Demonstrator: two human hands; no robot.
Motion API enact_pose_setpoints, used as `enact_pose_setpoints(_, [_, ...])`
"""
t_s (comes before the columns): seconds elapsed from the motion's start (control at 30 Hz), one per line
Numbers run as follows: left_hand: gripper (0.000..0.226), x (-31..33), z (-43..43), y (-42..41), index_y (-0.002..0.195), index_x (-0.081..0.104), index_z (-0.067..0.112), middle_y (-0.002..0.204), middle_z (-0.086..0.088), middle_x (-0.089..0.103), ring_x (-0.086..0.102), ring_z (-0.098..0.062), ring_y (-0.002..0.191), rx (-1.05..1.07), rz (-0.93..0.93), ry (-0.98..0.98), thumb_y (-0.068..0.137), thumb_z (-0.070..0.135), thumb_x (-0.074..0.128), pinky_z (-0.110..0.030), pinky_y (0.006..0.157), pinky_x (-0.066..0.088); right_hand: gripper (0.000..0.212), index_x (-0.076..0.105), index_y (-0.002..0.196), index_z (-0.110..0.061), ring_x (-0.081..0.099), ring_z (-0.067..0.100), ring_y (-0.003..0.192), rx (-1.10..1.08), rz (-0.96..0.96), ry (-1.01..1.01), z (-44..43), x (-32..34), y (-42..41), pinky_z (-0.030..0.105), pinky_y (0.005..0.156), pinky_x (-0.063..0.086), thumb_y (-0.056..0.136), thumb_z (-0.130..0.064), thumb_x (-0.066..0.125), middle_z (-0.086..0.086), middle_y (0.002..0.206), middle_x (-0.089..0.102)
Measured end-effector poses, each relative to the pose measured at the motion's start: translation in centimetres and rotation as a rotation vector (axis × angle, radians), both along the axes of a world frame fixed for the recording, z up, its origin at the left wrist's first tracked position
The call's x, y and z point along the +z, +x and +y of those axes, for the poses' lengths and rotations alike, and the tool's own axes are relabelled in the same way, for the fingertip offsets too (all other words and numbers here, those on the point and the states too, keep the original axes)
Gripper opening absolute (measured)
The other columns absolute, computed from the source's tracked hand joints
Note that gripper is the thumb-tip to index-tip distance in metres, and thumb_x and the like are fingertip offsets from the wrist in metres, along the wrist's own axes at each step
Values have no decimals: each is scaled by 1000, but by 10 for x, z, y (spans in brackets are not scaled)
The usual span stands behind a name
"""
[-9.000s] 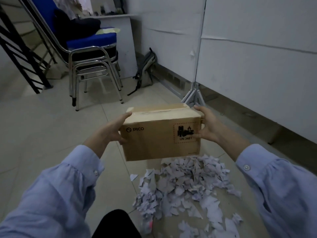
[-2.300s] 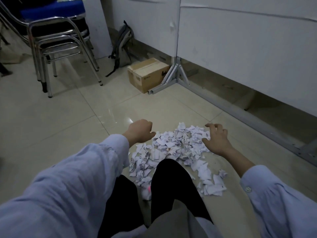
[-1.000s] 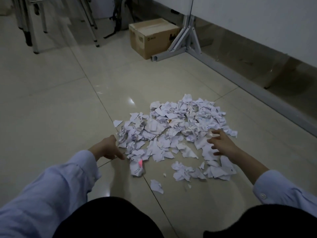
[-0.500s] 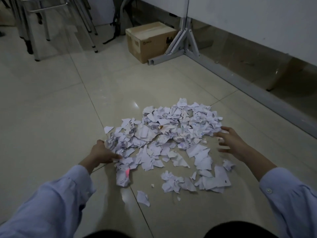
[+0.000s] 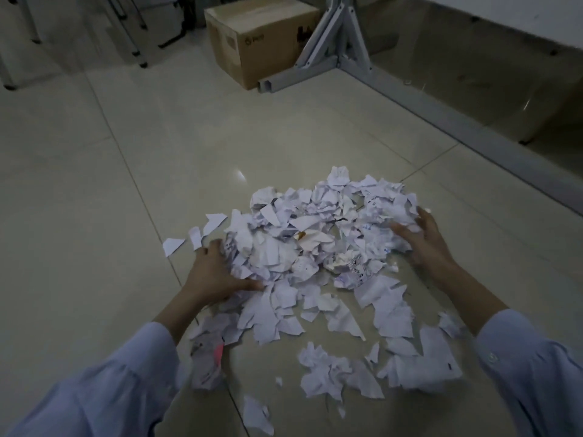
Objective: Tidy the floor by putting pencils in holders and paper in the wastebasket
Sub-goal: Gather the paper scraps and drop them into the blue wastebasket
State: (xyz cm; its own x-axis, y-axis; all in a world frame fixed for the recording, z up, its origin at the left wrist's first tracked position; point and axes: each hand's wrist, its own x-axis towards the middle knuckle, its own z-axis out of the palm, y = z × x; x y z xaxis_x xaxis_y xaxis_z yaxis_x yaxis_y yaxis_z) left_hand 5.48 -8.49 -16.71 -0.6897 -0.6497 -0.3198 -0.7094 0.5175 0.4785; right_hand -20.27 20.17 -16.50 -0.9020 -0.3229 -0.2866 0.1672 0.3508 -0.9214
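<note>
A heap of torn and crumpled paper lies on the tiled floor, in front of the person and between the two hands. The left hand rests flat at the heap's left edge, fingers spread wide and pressed against the scraps, thumb pointing in under them; it grips nothing. The right hand is at the heap's right edge, fingers splayed wide and partly sunk into the crumpled pieces, blurred; it too closes on nothing that can be seen. Both wrists come out of light blue sleeves.

Looser, flatter scraps trail from the heap toward the person, some just beside the left sleeve, one of them bearing a pink mark. A few small pieces lie apart just beyond the left hand's fingertips.

Farther off, well apart from the heap, a cardboard box stands on the floor, touching a grey metal stand foot whose rail runs along the floor to the right. Chair legs show at the far left.
</note>
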Motion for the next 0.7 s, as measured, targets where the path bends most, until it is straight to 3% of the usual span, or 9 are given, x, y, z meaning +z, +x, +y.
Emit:
enact_pose_setpoints(0.1, [136,-3,11,-21,142,24,15,140,-11,35,31,-30,131,-52,3,17,32,71,80,-41,102,38,102,32,146,-30,35,18,137,159,83,79,-19,-11,18,39,108,36,59,-67,70,-4,153,32])
enact_pose_setpoints(0.2, [133,-4,19,-38,143,22,17,145,-11,29,31,-31,134,-97,2,48,35,68,82,-40,104,38,96,38,142,-33,37,16,135,296,147,115,-37,-15,30,34,106,36,59,-70,68,-3,149,38])
enact_pose_setpoints(0.3, [138,-2,28,-54,144,18,22,148,-13,24,31,-33,136,-119,-5,89,32,68,83,-43,106,37,86,39,140,-35,37,18,137,380,186,91,-49,-18,41,43,110,37,65,-64,70,-3,149,39])
enact_pose_setpoints(0.47, [139,-3,48,-74,143,13,27,139,-10,27,33,-32,130,-207,-20,84,31,69,83,-41,100,40,92,37,142,-38,30,20,139,373,210,155,-61,-18,60,44,111,32,61,-78,59,-2,152,33])
enact_pose_setpoints(0.6, [135,-4,65,-84,141,19,20,138,-11,28,36,-30,127,-255,14,84,32,65,86,-37,96,41,79,41,139,-42,31,28,134,343,319,304,-69,-23,73,43,110,28,70,-80,43,0,146,42])
enact_pose_setpoints(0.7, [140,-4,78,-88,145,15,13,136,-14,32,40,-29,124,-272,69,105,35,53,91,-30,86,40,65,43,139,-38,34,30,128,281,266,322,-75,-28,81,41,105,28,82,-70,47,0,141,44])
